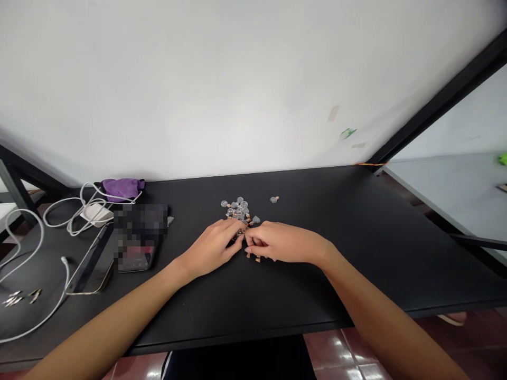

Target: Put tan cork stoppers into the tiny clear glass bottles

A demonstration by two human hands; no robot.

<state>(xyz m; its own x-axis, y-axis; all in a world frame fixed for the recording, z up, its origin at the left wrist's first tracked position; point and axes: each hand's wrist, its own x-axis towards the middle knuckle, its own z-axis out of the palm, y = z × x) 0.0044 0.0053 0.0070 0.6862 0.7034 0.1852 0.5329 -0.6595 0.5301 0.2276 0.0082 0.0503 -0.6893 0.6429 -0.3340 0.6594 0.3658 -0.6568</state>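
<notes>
A cluster of tiny clear bottles with cork stoppers (238, 210) lies on the black table (293, 295), just beyond my hands. My left hand (216, 245) reaches in from the left, thumb and fingers pinched together at the cluster's near edge. Fingertip to fingertip with it is my right hand (281, 243), its fingers curled closed. Whatever sits between the fingertips is too small and hidden to make out. Below the right fingers lie loose small corks (257, 259). One more tiny bottle (274, 199) rests apart, farther back to the right.
On the left are a dark phone (93, 264), a partly blurred black device (138, 253), a white charger (96, 214) with looping white cable, and a purple cloth (120, 189). Small metallic pieces (13, 299) lie at far left. A white wall (237, 95) rises behind the table.
</notes>
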